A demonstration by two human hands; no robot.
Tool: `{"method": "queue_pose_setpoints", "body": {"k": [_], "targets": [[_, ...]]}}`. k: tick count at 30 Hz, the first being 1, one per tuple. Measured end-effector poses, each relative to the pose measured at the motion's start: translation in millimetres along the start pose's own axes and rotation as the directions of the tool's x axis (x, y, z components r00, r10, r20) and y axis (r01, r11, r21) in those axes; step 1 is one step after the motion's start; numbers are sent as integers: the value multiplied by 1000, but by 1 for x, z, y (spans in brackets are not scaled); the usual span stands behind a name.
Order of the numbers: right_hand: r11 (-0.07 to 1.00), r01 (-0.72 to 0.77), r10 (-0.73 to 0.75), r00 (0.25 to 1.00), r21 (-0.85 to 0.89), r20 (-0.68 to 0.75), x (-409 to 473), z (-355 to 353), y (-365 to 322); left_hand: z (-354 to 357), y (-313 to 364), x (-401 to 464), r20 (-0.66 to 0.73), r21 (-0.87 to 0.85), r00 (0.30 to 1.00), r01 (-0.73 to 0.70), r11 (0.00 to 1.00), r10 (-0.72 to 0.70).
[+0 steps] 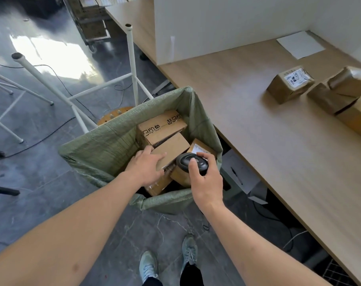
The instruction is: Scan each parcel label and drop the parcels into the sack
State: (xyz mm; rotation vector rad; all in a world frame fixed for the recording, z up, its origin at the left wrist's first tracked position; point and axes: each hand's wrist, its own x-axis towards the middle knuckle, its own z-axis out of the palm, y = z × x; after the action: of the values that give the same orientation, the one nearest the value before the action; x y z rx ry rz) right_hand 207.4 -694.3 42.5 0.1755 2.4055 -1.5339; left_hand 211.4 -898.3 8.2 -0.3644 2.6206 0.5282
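A box (171, 149) is pressed into the sack (105, 145) under the flat, open fingers of the left hand (146, 168); the scanner (193, 163) is gripped in the right hand (206, 182). The box is best settled level before release. More parcels (290, 84) wait on the table (258, 131), whose edge runs just beside the sack; open floor lies left.

black upside-down print on box (162, 125), unreadable

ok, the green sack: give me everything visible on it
The green sack looks like woven plastic, standing open on the dark floor against the wooden table edge. Its rim is rolled outward and slumps unevenly. Several cardboard parcels fill it. The left hand rests on one parcel inside; the right hand holds a black scanner over the opening.
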Motion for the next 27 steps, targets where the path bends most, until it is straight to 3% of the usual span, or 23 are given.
{"method": "queue_pose_setpoints", "body": {"k": [13, 27], "targets": [[996, 78, -71, 988, 41, -140, -45, -22, -46, -60, 53, -50, -176, 126, 954, -221, 967, 241], [990, 133, -106, 923, 47, -370, -66, -145, -65, -93, 198, -90, -195, 302, 865, -395, 868, 462]]}}
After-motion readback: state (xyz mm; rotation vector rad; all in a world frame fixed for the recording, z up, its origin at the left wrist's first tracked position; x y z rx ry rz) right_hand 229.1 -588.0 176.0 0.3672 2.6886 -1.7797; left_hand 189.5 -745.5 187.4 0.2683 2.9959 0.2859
